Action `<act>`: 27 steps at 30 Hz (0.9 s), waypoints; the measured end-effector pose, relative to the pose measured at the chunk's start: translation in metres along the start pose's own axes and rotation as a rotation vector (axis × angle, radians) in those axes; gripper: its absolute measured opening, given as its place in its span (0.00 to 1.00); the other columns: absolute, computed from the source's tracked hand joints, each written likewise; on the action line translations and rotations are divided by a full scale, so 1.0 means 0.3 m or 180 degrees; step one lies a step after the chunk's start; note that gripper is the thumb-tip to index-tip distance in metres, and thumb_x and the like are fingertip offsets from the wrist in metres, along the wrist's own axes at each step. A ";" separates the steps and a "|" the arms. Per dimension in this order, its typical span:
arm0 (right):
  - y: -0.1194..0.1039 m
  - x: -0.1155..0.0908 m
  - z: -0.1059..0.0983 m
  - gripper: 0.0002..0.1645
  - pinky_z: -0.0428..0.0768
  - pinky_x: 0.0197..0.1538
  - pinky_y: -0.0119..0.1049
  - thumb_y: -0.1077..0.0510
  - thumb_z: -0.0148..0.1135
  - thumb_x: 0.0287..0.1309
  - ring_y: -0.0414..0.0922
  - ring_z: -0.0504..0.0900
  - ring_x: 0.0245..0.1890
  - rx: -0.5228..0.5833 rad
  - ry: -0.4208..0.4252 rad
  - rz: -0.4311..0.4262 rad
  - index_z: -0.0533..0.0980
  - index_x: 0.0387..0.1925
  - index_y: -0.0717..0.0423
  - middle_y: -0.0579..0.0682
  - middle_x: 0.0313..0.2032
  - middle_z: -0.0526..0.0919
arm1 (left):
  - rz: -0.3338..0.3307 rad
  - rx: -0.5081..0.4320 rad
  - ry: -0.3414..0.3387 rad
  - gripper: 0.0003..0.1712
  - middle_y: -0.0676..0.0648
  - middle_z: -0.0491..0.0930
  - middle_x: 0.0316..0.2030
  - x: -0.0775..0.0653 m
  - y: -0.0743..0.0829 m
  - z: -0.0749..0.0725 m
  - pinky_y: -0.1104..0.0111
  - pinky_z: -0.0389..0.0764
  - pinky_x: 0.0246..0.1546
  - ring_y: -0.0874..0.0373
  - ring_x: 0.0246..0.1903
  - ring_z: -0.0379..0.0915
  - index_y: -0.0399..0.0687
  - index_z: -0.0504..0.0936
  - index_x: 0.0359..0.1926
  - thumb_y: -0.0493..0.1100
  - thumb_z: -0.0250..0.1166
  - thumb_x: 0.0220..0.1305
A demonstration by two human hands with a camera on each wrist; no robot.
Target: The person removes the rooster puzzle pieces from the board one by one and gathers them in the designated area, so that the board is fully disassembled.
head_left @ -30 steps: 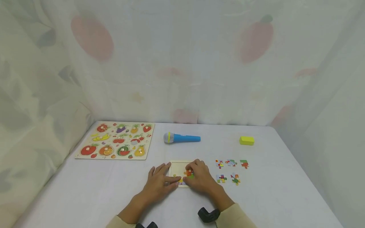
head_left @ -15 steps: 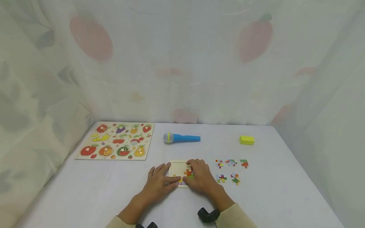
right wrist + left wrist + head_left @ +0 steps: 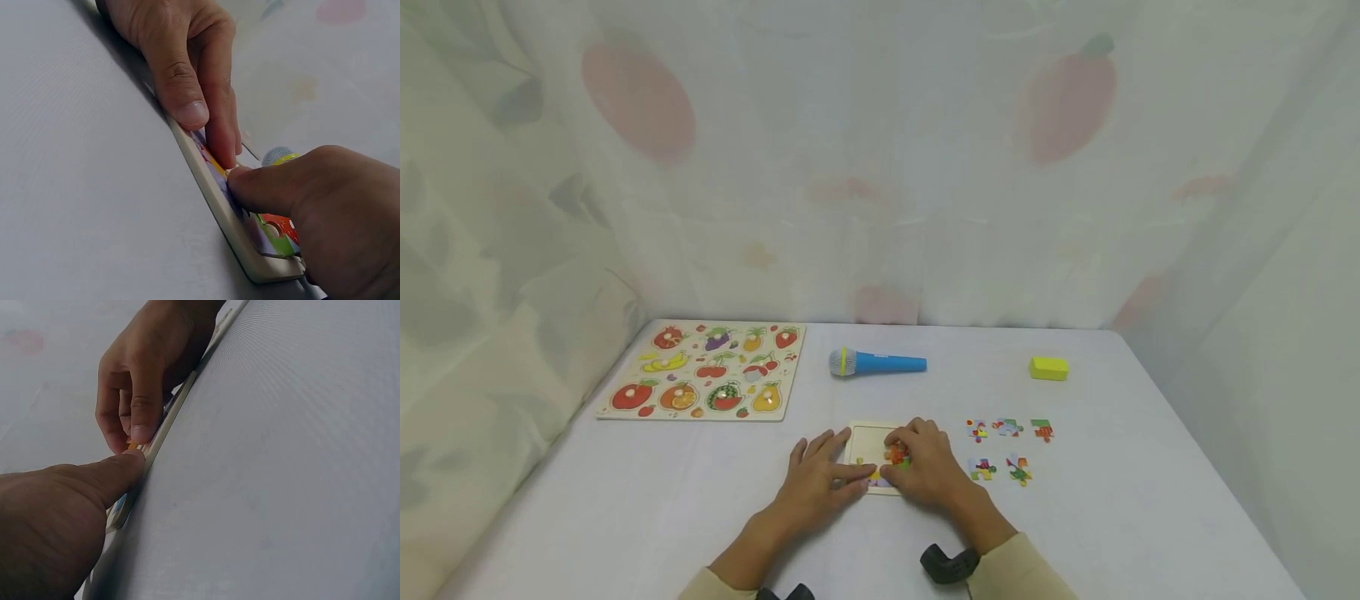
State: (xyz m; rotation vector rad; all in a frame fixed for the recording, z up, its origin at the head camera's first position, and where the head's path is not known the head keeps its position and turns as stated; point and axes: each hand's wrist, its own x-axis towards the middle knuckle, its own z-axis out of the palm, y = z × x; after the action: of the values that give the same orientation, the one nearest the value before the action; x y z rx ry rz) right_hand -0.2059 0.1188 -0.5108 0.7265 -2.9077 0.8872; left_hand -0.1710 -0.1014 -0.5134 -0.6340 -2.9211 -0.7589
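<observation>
A small wooden jigsaw tray (image 3: pixel 870 439) lies near the middle of the table, with several colourful pieces along its lower and right parts. My left hand (image 3: pixel 808 490) rests at the tray's left side, its fingers fairly straight; in the right wrist view its thumb touches the rim (image 3: pixel 206 181). Over the right half, my right hand (image 3: pixel 927 467) has curled fingers and thumb about an orange-red puzzle piece (image 3: pixel 896 453). The right thumb touches the laid pieces, seen closely in the right wrist view. The palm hides the tray's right edge.
Loose puzzle pieces lie right of the tray, among them a red-and-green piece (image 3: pixel 1042 430) and a multicoloured piece (image 3: pixel 1019 471). Behind are a blue toy microphone (image 3: pixel 891 364), a yellow block (image 3: pixel 1048 369) and a fruit peg board (image 3: pixel 703 371). Patterned cloth (image 3: pixel 880 167) encloses the table.
My right fingertips move slightly off the orange-red piece, then curl back down over it. The left hand stays nearly still, and the loose pieces have not moved.
</observation>
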 end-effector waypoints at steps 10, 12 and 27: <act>0.016 -0.012 -0.003 0.16 0.65 0.42 0.41 0.55 0.67 0.56 0.38 0.68 0.35 0.0321 0.0219 -0.0122 0.80 0.48 0.43 0.36 0.39 0.79 | 0.0040 0.0012 0.0038 0.15 0.42 0.63 0.68 -0.001 0.003 0.001 0.36 0.43 0.61 0.39 0.67 0.51 0.70 0.86 0.48 0.57 0.67 0.60; 0.012 -0.013 -0.007 0.15 0.65 0.40 0.40 0.56 0.66 0.57 0.39 0.67 0.33 0.0363 0.0215 -0.0086 0.81 0.47 0.43 0.36 0.37 0.77 | 0.0044 0.0016 0.0042 0.14 0.42 0.63 0.68 -0.001 0.004 0.001 0.36 0.43 0.61 0.39 0.67 0.51 0.69 0.86 0.48 0.57 0.67 0.60; 0.024 -0.007 -0.009 0.15 0.64 0.45 0.44 0.61 0.65 0.58 0.37 0.69 0.38 0.0353 0.0189 -0.0380 0.79 0.46 0.43 0.33 0.37 0.76 | 0.0019 -0.0031 0.0020 0.15 0.42 0.62 0.68 -0.001 0.002 -0.002 0.36 0.41 0.61 0.39 0.68 0.50 0.68 0.86 0.48 0.58 0.66 0.60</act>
State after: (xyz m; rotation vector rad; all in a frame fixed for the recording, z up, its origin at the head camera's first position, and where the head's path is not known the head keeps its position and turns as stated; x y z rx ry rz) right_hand -0.2074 0.1265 -0.5126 0.8552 -2.7490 1.0443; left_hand -0.1706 -0.1013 -0.5127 -0.6395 -2.9104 -0.7734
